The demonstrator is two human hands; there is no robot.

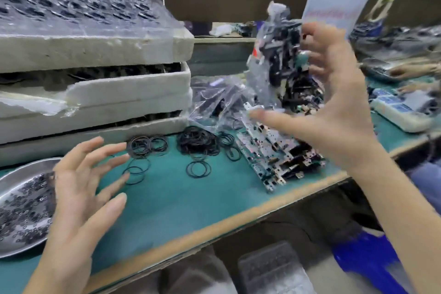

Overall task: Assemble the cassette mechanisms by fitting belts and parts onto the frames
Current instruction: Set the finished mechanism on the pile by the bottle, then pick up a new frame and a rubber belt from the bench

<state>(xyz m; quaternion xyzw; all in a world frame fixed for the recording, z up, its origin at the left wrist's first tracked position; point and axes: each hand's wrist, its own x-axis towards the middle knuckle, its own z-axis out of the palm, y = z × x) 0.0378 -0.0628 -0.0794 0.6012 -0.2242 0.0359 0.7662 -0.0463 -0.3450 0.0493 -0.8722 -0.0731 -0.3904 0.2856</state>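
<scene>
Both hands spread wide, empty, well apart: left hand (81, 186) low at the left above the green mat (179, 203), right hand (334, 107) raised right of centre before a clear bag (265, 64) of dark parts. Thin black belts (198, 142) loose in small heaps mid-frame on the mat, with metal frames (269, 150) stacked just right of them. Probably featherlight and stretchy, those belts: best pinched singly. Frames likely stiff, sharp-cornered: better held by the long edges. Open room only toward the near wooden edge (214, 228); foam trays (95, 93) crowd the left, steel dish (14, 188) lower left.
</scene>
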